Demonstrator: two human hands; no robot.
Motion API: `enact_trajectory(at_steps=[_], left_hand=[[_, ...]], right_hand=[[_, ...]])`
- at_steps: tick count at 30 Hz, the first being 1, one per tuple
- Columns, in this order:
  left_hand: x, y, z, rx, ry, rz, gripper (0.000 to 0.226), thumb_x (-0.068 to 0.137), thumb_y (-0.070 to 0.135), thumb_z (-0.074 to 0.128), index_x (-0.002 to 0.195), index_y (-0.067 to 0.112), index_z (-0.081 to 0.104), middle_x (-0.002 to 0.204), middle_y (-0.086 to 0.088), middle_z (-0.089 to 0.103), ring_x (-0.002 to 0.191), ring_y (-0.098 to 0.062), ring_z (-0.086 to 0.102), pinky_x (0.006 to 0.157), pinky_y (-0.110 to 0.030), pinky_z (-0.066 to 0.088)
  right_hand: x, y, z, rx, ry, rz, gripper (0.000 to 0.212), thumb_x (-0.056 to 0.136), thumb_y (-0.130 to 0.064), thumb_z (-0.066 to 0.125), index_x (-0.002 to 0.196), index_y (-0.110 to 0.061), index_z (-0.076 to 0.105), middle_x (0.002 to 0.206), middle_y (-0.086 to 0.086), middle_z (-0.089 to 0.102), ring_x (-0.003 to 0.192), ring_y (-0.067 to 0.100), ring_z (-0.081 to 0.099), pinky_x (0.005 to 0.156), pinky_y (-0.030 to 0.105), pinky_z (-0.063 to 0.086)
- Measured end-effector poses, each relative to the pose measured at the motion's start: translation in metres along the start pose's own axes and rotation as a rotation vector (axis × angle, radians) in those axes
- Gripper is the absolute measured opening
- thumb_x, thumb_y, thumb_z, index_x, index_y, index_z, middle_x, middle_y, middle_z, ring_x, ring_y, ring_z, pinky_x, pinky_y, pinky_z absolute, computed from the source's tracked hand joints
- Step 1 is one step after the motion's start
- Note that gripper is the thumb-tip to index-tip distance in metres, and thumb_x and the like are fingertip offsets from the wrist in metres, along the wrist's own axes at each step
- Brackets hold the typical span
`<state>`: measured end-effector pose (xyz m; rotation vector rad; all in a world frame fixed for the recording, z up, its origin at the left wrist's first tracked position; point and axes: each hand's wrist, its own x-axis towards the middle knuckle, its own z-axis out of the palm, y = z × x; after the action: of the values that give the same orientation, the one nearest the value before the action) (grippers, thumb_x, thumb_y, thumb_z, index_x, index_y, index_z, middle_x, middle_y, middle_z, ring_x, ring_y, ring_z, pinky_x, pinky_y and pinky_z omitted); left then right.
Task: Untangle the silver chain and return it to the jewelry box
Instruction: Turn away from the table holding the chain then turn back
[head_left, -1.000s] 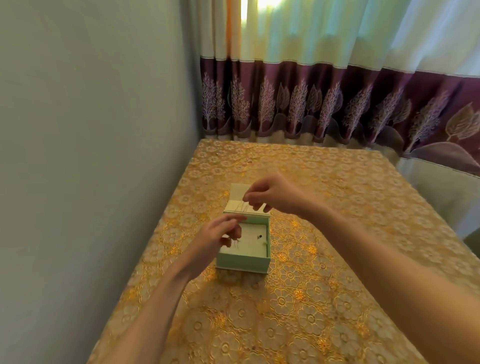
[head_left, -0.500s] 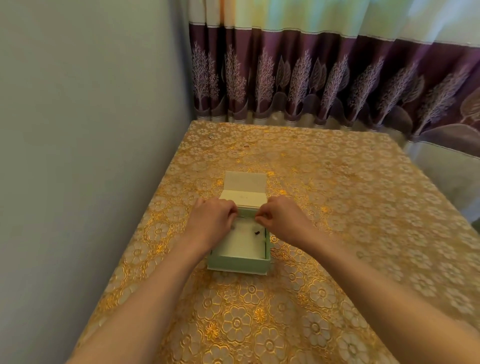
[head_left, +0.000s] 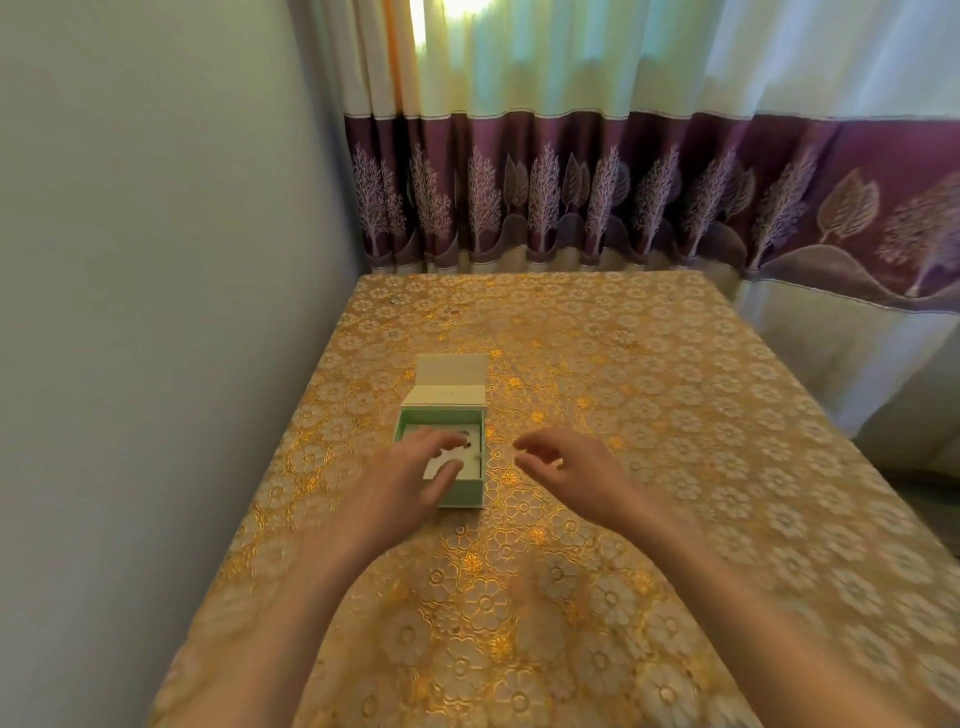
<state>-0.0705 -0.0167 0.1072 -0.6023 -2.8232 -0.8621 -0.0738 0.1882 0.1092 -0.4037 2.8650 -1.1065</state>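
Head view: half a second ago both my hands were bunched together at the far rim of the box (head_left: 464, 493), fingertips pinching something fine over its back edge. Now they have come apart and drawn back toward me. My left hand (head_left: 410, 475) hangs over the near left part of the box, fingers loosely spread and reaching into it, and I see nothing gripped in it. My right hand (head_left: 566, 465) hovers over the surface (head_left: 675, 415) just beside the box's right wall, fingers relaxed and slightly curled, holding nothing.

The box sits left of the surface's middle, nearer the wall-side edge, its lid (head_left: 449, 382) lying open behind it. On the white pad inside, a small dark bit (head_left: 469, 444) shows by my left fingertips. The chain itself is too fine to make out; I judge it now lies in the box, since neither hand carries it. What remains is likely settling it and closing the lid.
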Motion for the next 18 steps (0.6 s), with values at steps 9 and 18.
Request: enact_trajectory(at_steps=[9, 18], left_hand=[[-0.017, 0.048, 0.074, -0.546, 0.0, -0.247, 0.021, 0.091, 0.024, 0.052, 0.106, 0.036, 0.06, 0.105, 0.017, 0.065, 0.096, 0.003, 0.06, 0.08, -0.017, 0.05], [0.066, 0.097, 0.103, -0.483, -0.459, -0.265, 0.026, 0.095, 0.023, 0.047, 0.119, 0.03, 0.053, 0.115, 0.014, 0.059, 0.098, 0.008, 0.052, 0.076, -0.002, 0.041]], right_hand=[[-0.047, 0.075, -0.008, 0.465, 0.034, 0.244, 0.015, 0.092, -0.024, 0.053, 0.103, -0.027, 0.062, 0.095, -0.005, 0.069, 0.086, 0.011, 0.065, 0.078, 0.025, 0.052], [-0.042, 0.112, -0.077, 0.546, 0.125, 0.63, 0.02, 0.095, -0.026, 0.048, 0.11, -0.021, 0.06, 0.091, -0.006, 0.067, 0.083, 0.011, 0.065, 0.076, 0.026, 0.05]])
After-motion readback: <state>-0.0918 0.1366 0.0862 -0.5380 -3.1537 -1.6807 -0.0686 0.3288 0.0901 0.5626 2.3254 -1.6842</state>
